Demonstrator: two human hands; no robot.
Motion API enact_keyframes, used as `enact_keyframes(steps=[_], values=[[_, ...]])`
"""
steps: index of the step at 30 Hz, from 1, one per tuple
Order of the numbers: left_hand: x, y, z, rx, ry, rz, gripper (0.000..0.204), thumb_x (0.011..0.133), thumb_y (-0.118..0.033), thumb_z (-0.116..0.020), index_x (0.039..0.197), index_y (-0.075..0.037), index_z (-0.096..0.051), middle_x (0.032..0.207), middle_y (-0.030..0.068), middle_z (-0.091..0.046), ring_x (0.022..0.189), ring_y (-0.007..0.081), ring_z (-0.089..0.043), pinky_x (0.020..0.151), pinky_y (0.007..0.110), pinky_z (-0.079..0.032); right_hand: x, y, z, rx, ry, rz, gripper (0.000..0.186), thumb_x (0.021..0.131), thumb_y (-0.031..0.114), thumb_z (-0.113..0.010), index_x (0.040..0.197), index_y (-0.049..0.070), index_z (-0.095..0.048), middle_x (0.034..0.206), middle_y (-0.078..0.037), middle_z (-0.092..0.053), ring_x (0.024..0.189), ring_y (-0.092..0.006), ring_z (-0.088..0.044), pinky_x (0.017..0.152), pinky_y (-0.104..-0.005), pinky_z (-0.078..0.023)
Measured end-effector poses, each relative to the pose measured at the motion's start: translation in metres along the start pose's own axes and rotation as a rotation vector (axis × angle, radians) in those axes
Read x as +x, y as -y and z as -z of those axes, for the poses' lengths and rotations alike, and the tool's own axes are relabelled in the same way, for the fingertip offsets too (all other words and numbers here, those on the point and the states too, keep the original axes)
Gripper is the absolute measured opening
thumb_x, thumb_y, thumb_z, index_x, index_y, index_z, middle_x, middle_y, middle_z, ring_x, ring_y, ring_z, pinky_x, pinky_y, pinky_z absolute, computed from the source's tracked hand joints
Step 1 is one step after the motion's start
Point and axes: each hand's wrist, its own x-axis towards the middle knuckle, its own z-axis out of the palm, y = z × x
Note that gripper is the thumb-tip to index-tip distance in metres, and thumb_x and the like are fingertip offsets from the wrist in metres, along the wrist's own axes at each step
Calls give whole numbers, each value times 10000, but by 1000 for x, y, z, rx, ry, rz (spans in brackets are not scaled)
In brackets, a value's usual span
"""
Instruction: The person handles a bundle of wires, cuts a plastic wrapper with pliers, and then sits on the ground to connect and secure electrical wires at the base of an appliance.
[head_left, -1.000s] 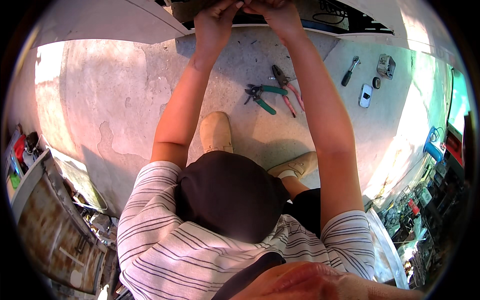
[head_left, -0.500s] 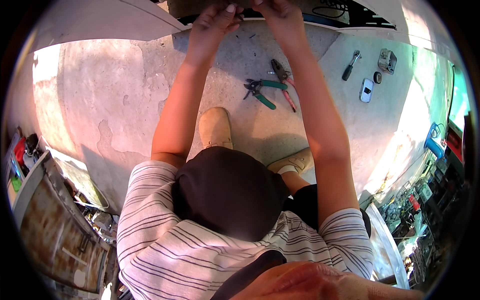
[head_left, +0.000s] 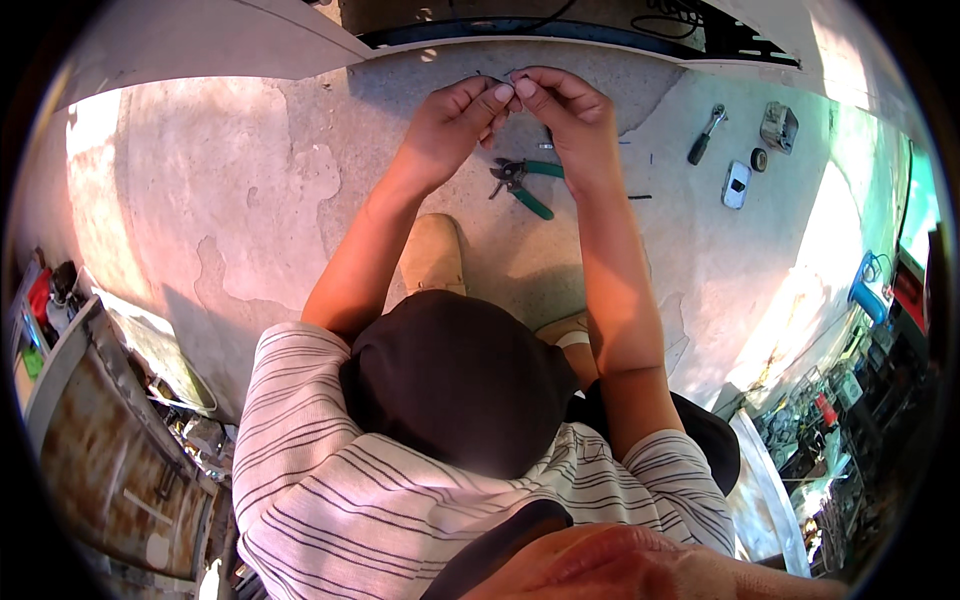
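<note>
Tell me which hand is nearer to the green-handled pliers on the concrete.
Right. The right hand hangs directly over the green-handled pliers, covering part of one handle. The left hand is up and to their left, fingertips meeting the right hand's.

We count two hands, a left hand (head_left: 450, 120) and a right hand (head_left: 565, 125), and one pair of green-handled pliers (head_left: 522, 183) just beneath them. Farther right we count one dark-handled wrench (head_left: 704, 136), one small white device (head_left: 737, 184), and one grey box (head_left: 778, 127).

rough matt concrete floor (head_left: 250, 200), green plastic-handled metal pliers (head_left: 530, 185), striped cloth shirt (head_left: 330, 480), rusty metal cabinet (head_left: 90, 450)
</note>
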Motion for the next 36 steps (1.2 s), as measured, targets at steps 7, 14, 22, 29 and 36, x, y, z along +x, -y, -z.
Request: enact_keyframes(steps=[7, 14, 22, 29, 36], values=[[-4, 4, 7, 365, -88, -89, 231, 994, -233, -587, 951, -11, -634, 790, -6, -582, 753, 72, -526, 701, 232, -452, 3, -19, -3, 124, -238, -78, 167, 866, 142, -744, 976, 18, -723, 836, -3, -691, 771, -64, -591, 720, -219, -470], [-7, -16, 7, 741, -376, -28, 277, 897, -222, -714, 1040, 5, -647, 831, 95, -712, 798, 128, -672, 716, 279, -520, 29, -12, -12, -212, 12, -88, 156, 896, 152, -719, 1009, 45, -727, 889, 13, -693, 834, -54, -583, 772, -203, -449], [-10, 1, 13, 337, -393, -212, 320, 956, -100, -616, 1247, 26, -570, 985, 100, -712, 875, 129, -672, 825, 283, -538, 45, -21, -18, -263, -28, -97, 217, 835, 195, -763, 970, 28, -733, 866, -34, -711, 757, -103, -633, 722, -268, -502], [14, 17, 27, -76, -422, -217, 290, 993, -35, -432, 1251, 8, -557, 1093, 81, -654, 875, 121, -629, 805, 279, -531, 88, -57, -22, -664, -122, 230, 303, 792, 222, -778, 1073, 125, -723, 925, -39, -699, 721, -138, -644, 686, -297, -517], [25, 14, 33, -105, -503, -255, 273, 970, -37, -433, 1174, -19, -613, 1039, 42, -649, 803, 69, -543, 683, 215, -447, 81, -48, -34, -733, -166, 319, 157, 769, 230, -769, 897, 139, -763, 921, -60, -684, 722, -209, -667, 707, -343, -535]])
